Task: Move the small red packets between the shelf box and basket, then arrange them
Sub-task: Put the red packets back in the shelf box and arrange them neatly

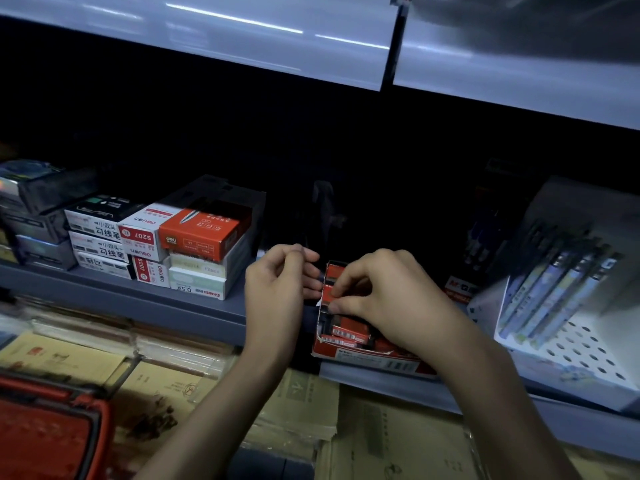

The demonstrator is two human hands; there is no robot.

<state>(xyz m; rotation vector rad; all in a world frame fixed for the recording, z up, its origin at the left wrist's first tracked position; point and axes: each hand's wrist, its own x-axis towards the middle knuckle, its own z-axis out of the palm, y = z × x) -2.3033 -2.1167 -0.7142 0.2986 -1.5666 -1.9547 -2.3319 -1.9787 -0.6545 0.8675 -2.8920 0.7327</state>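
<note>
on the shelf edge: hands at the red packet box

on the grey shelf (138,296), at its front edge, sat the open red shelf box (367,358), with small red packets (348,336) lying inside it, barcodes up. the right hand (388,292) hovered over the box, thumb and curled fingers clamped on one small red packet (333,294), held above the others. another red packet (335,271) stood just behind the held one, at the back of the box. the left hand (280,282) was just beside the box on its left, fingers curled inward with the tips close to the packets; whether it pinched anything could not be told. the red basket (52,427) was at the lower left, well apart from both hands, and its inside was too blurred to read. stacked stationery boxes (201,233) stood on the shelf to the left, and a white perforated rack (571,358) with pens (554,282) stood to the right. brown paper packs (398,441) lay on the level below.
</note>
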